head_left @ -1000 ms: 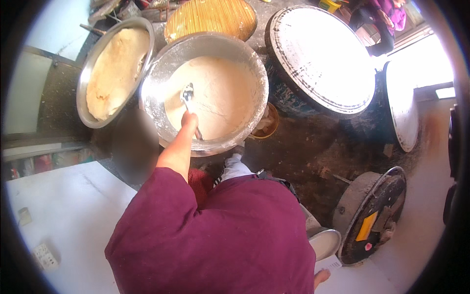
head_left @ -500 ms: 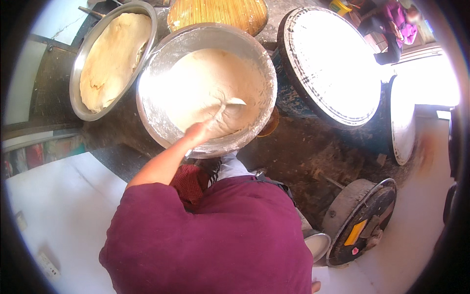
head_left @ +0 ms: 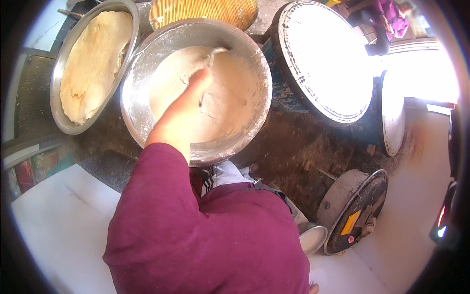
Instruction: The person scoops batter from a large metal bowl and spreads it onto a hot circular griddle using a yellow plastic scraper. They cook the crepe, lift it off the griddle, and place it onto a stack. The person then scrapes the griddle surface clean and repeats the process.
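Observation:
Inside a large metal basin (head_left: 131, 105), my left hand (head_left: 201, 78) reaches over a pale, floury mass (head_left: 223, 95) towards the far side. Its far end looks whitish and coated, and glare and blur hide how the fingers are bent or whether they grip anything. Shallow creases and a small dent mark the mass on the near side of the hand. At the bottom edge, beside my maroon top, only a bit of my right hand (head_left: 314, 288) shows; its fingers are mostly hidden.
Left of the basin stands an oval metal tub (head_left: 58, 110) holding a slab of dough (head_left: 95, 63). A woven mat (head_left: 205, 11) lies beyond. Drums with white lids (head_left: 323, 59) stand at right, and a round grey appliance (head_left: 360, 210) beside a small bowl (head_left: 313, 239) at lower right. Another person is far right.
My left hand has moved away from me, from the basin's near side to its far side, with more forearm over the basin. The view has shifted slightly.

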### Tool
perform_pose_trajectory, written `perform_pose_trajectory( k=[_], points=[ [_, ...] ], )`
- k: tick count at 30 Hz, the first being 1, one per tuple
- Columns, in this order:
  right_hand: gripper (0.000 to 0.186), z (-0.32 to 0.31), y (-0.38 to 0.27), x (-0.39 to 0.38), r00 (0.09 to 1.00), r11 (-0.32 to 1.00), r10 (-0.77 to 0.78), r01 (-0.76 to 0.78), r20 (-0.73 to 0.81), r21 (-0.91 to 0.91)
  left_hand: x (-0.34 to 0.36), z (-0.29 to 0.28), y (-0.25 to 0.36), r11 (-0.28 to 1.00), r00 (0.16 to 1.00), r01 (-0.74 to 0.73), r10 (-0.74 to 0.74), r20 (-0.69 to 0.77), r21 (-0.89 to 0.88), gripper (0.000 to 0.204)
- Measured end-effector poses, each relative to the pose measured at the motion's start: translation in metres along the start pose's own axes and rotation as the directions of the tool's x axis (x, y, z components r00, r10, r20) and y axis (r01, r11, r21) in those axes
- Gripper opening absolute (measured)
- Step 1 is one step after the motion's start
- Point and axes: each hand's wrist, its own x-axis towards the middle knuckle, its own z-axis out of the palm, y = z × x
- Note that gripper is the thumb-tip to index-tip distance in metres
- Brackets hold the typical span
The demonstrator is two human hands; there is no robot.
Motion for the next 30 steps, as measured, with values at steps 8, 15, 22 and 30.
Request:
perform_pose_trajectory(
  k=[8,15,22,30],
  points=[
    [0.035,-0.009,-0.019,-0.012,1.0,0.999,-0.015,0.015,0.003,0.053,-0.124,0.009,-0.087,0.913,0.928,-0.302,0.215,0.304,0.275,0.044],
    [0.035,-0.039,-0.03,-0.009,0.996,0.992,-0.082,0.083,-0.023,0.094,-0.037,-0.021,-0.107,0.998,0.995,0.002,0.005,-0.103,0.068,0.041],
    [0.036,-0.052,-0.039,-0.009,0.992,0.982,-0.121,0.126,-0.045,0.141,-0.114,0.018,-0.038,0.997,0.952,0.001,-0.025,0.305,0.078,0.04],
    [0.036,-0.056,-0.046,-0.012,0.991,0.97,-0.133,0.137,-0.033,0.199,-0.115,-0.009,-0.134,0.961,0.966,-0.258,0.259,0.004,0.094,0.043]
  ],
)
